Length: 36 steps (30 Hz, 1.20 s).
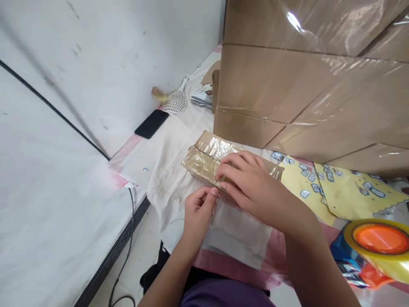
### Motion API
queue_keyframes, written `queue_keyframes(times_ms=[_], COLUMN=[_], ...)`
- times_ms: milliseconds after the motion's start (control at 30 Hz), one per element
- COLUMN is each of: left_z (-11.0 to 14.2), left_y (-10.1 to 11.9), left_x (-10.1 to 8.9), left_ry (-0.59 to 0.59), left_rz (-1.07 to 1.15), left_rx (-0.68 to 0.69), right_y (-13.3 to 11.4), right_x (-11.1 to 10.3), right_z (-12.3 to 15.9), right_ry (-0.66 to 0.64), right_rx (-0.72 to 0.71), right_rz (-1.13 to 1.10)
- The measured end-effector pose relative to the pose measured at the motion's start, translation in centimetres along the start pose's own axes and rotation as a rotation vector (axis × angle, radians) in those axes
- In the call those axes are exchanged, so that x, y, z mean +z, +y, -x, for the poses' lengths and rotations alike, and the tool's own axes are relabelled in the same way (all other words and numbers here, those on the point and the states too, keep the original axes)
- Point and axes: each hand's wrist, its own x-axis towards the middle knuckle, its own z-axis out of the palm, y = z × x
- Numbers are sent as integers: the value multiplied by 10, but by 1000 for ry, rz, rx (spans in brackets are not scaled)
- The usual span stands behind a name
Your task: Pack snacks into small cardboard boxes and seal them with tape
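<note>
A small brown cardboard box (202, 165) with shiny clear tape over its top lies on the cloth in front of me. My right hand (246, 177) rests over the box, its fingers bent down onto the taped top and near edge. Against that same near edge, my left hand (200, 209) is closed, thumb pressed to the curled fingers. Whatever sits in this pinch is too small or hidden to name. Both hands' fingertips come close together at the edge. A large tape roll (380, 238) with an orange core is at the right, beside my right forearm.
Big plastic-wrapped cartons (297, 94) stand behind the box. Yellow printed sheets (354, 192) lie to its right. Toward the wall are a black phone (151, 124), a white perforated scoop (175, 102) and a printed packet (202, 96). A cable (130, 238) hangs at left below the cloth (172, 170).
</note>
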Motion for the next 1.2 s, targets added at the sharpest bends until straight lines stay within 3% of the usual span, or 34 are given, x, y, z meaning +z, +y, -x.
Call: queue_keyframes(times_ms=[267, 567, 933, 1200], left_z=[-16, -25, -37, -41], left_y=[-7, -11, -20, -6], left_x=[-2, -6, -14, -24], left_ry=[-93, -10, -68, -128], left_rz=[25, -292, -336, -466], left_rx=[-38, 126, 146, 171], right_y=[15, 16, 11, 13], right_x=[7, 7, 6, 7], right_z=[-5, -7, -4, -3], right_ry=[-41, -38, -21, 10], right_rx=[10, -4, 3, -6], right_rz=[-131, -139, -148, -135])
